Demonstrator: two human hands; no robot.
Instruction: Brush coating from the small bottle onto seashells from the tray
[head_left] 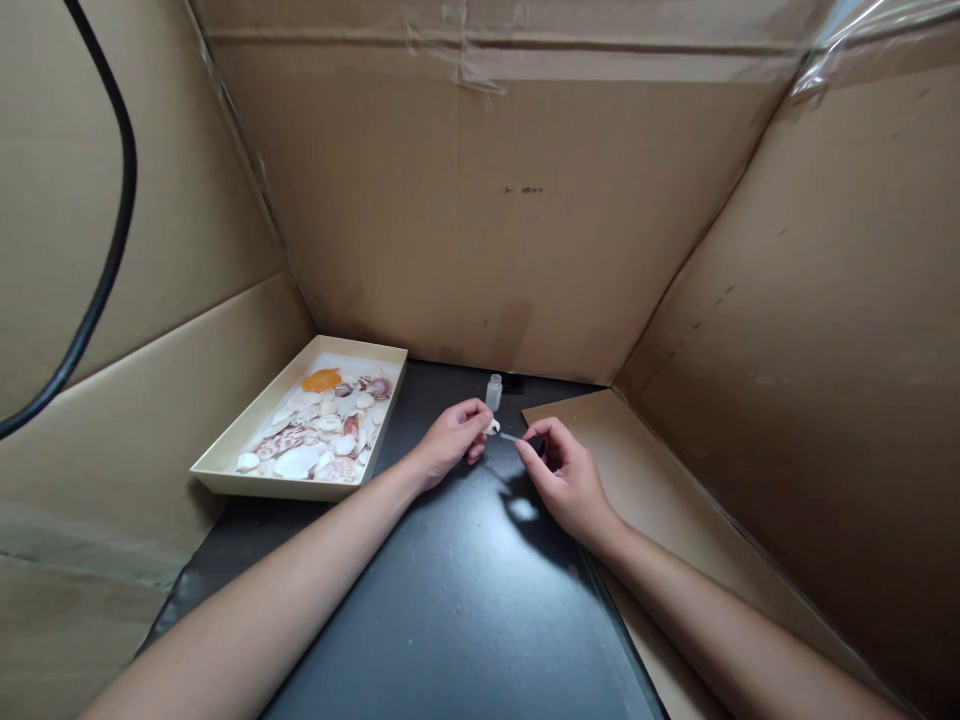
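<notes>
My left hand (pixel 455 440) is closed, pinching a small white shell (pixel 492 427) between thumb and fingertips above the dark table. My right hand (pixel 562 475) is closed on a thin, pale applicator stick (pixel 508 436), whose tip points left and reaches close to the shell. Whether the tip touches the shell I cannot tell. Something dark shows within the curled right fingers, mostly hidden. Just behind the left fingertips stands a small clear bottle (pixel 493 393), upright and with no cap on it.
A cream tray (pixel 281 488) on the left holds several shells (pixel 296 460) and an orange piece (pixel 322 380). Cardboard walls (pixel 420 200) enclose the dark table (pixel 450 620). A flat cardboard sheet (pixel 592 412) lies along the right. A black cable (pixel 124 190) hangs at upper left.
</notes>
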